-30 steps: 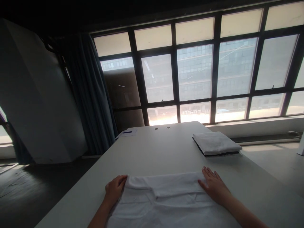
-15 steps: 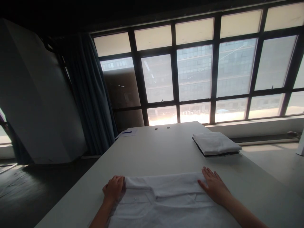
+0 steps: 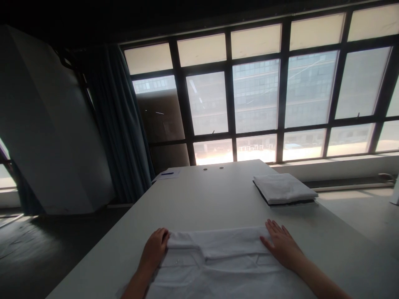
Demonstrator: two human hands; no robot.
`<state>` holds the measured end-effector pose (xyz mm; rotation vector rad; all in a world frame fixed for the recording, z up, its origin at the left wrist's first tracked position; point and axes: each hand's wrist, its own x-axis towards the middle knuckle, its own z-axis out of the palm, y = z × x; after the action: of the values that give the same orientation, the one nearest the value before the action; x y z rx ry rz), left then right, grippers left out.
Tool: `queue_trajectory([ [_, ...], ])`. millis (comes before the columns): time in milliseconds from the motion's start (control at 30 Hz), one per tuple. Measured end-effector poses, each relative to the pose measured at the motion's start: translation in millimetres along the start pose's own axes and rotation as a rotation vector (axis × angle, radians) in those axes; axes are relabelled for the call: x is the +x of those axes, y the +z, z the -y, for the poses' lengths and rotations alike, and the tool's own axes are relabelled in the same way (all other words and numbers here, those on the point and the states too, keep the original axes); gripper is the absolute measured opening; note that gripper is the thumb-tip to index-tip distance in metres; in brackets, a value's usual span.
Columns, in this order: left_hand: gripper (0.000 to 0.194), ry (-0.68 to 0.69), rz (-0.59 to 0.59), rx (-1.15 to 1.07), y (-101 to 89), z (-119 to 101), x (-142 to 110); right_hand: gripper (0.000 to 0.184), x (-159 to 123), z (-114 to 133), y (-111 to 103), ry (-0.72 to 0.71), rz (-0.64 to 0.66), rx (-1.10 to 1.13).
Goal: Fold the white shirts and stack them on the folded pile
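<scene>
A white garment (image 3: 224, 265) lies spread on the table in front of me, creased across its upper part, with a small shiny detail near its left side. Its lower part runs out of view. My left hand (image 3: 156, 247) is at the far left corner, fingers curled and closed on the cloth edge. Flat at the opposite corner rests my right hand (image 3: 282, 245), fingers stretched out and touching the cloth.
A folded stack of white cloth (image 3: 283, 189) with a dark layer beneath sits on the table's right side. Paper with a pen (image 3: 167, 173) lies at the far left edge of the white table (image 3: 205, 199). Windows and a blue curtain (image 3: 121, 120) stand beyond.
My left hand has shifted a little to the right and turned inward over the garment's left corner. My right hand stays in place.
</scene>
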<state>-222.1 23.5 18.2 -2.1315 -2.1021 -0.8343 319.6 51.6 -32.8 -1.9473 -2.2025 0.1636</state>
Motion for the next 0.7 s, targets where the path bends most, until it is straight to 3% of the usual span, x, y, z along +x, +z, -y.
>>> queue_trajectory([
  [300, 0.026, -0.228, -0.026, -0.046, 6.8, 7.5, -3.9, 0.085, 0.7, -2.7, 2.6, 0.000, 0.003, 0.005],
  [700, 0.017, -0.244, -0.049, -0.193, 4.7, 11.7, -2.3, 0.088, 1.9, -3.2, 3.0, 0.006, 0.014, -0.011],
])
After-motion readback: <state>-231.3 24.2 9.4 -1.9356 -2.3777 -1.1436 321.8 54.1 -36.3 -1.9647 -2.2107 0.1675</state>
